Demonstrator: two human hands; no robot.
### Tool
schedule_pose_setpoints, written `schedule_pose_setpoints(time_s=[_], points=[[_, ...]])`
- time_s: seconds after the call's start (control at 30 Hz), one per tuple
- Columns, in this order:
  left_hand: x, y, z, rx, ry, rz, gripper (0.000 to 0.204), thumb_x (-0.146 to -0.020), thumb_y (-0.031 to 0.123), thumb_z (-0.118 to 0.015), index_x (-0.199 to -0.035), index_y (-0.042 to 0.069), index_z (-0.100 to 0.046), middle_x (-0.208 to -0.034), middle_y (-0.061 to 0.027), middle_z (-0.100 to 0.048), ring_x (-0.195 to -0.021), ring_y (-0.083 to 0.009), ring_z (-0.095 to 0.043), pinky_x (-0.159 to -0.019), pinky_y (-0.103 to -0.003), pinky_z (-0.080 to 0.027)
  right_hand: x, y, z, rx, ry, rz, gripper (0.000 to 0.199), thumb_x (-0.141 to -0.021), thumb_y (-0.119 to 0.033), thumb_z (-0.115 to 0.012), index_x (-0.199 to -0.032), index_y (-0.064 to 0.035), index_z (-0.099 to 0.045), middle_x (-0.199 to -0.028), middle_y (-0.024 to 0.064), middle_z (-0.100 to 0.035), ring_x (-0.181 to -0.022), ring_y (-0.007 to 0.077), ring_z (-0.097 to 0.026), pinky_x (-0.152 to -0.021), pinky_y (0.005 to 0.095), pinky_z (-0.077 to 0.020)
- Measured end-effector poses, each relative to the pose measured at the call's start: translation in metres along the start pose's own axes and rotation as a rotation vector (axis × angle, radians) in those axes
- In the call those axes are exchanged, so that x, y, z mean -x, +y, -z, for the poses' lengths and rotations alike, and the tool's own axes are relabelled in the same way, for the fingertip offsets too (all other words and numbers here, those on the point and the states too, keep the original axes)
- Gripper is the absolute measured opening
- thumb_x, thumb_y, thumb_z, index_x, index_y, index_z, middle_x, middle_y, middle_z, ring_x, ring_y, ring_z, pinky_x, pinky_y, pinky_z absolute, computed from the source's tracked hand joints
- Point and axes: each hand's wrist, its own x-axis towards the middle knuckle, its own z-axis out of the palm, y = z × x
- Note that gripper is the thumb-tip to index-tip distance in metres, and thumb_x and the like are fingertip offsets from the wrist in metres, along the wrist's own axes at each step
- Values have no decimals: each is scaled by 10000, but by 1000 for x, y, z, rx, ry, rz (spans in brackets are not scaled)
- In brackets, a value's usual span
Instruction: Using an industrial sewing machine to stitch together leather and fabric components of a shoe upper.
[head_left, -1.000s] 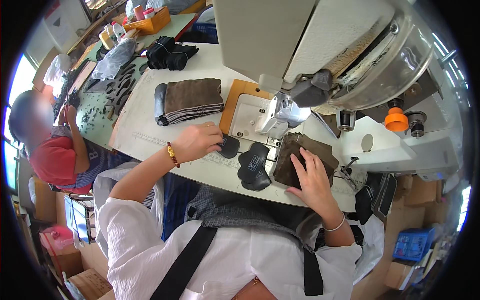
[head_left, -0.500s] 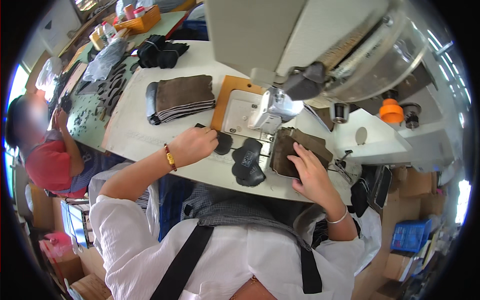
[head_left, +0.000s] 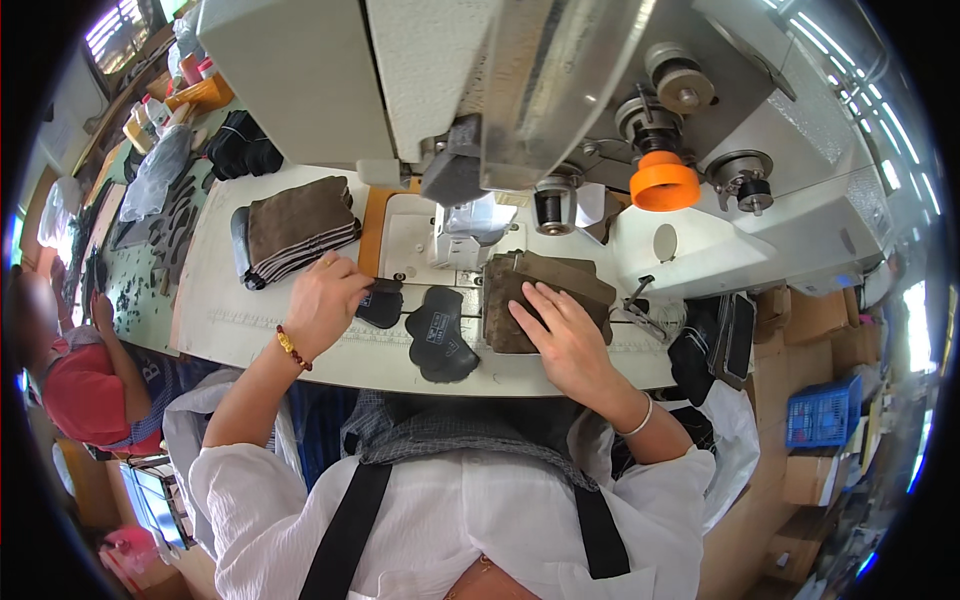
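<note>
Compared with a second ago, the view has swung and everything sits further left. Left hand stays at a small dark piece; a dark edge now stands up by its fingertips. Those fingers are bunched together; cannot tell whether they grip the piece. Right hand keeps lying on a brown stack, fingers somewhat apart, pressing nothing between them. Co-worker, hands close together earlier, now has them apart.

Count: two hands, one bracelet on the left wrist, one bangle on the right. One small dark piece; one dark pad between it and the stack, layers uncountable. One brown stack, near the worktop edge, just beside the pad. One brown pile beyond the left hand. One machine, one orange knob, one blue crate at right.
</note>
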Motion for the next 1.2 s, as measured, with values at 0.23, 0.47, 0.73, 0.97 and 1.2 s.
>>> schedule_pose_setpoints(time_s=[0.23, 0.47, 0.73, 0.97, 1.2], points=[[7, 12, -2, -77, 31, -31, 171, -818, 43, -745, -988, 45, -750, -920, -75, -677, -913, -299, -657, -772, -413, -543, 17, 13, 48, -785, 211, -352, 379, -980, -4, -603, -1355, 36, -639, -1239, 157, -737, -1140, 251, -711, -1008, 358, -536], [4, 8, -7, -6, 150, 75, 148, -826, -2, -701, -964, 44, -731, -890, -107, -697, -884, -333, -681, -747, -444, -544, 14, 18, 43, -1660, 241, -795, 359, -1052, -81, -606, -1385, 51, -582, -1290, 124, -698, -1119, 178, -696, -982, 344, -566], [-5, 12, 12, 21, 358, 9, 218, -798, -61, -734, -989, 44, -741, -921, -68, -692, -899, -300, -653, -772, -407, -561, 5, 6, 39, -1706, 81, -768, 389, -1055, -70, -578, -1427, 40, -553, -1344, 130, -672, -1186, 199, -676, -1028, 362, -547], [-13, 37, 33, 439, 541, 170, 184, -867, -109, -670, -1016, -7, -706, -1008, -124, -761, -848, -312, -738, -748, -358, -587, -16, -24, 66, -397, 353, 48, 467, -968, -47, -576, -1432, 1, -597, -1444, 204, -629, -1348, 383, -598, -1183, 502, -426], [-55, 48, 37, 333, 620, -612, 253, -892, 13, -722, -1093, -40, -577, -1197, -311, -715, -1070, -451, -752, -820, -441, -655, -72, -20, 56, 81, 216, 266, 432, -910, -110, -624, -1333, -32, -676, -1493, 217, -579, -1360, 402, -568, -1083, 560, -456]])
